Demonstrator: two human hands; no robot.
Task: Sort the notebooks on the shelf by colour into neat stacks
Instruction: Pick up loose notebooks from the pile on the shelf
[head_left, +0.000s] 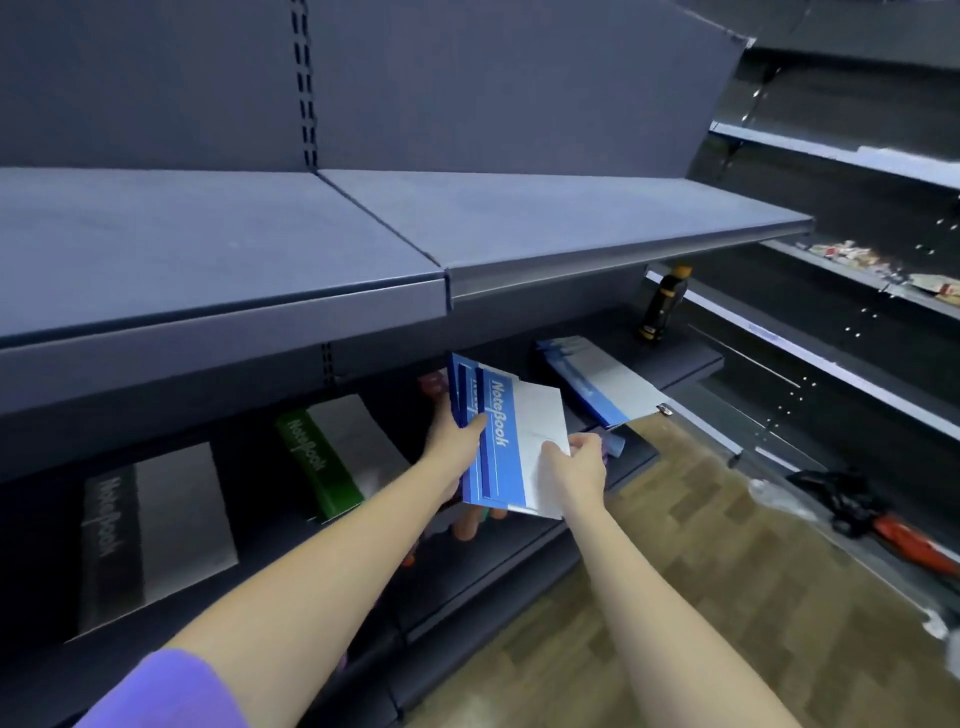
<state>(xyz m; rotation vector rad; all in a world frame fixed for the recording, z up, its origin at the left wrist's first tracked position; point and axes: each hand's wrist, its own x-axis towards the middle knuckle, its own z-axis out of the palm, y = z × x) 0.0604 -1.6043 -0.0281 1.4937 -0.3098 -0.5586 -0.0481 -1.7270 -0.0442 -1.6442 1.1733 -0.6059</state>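
Both hands hold a small bundle of blue notebooks above the lower shelf. My left hand grips the bundle's left edge, thumb over the blue cover. My right hand grips the white right side of the top cover. On the shelf lie a black notebook stack at the left, a green stack in the middle and a blue stack at the right. Orange and red notebooks show partly beneath the held bundle.
An upper dark shelf overhangs the lower one. A dark bottle with an orange cap stands at the back right. Another shelving unit runs along the right, with small packets and a black-and-red object. Wood-pattern floor lies below.
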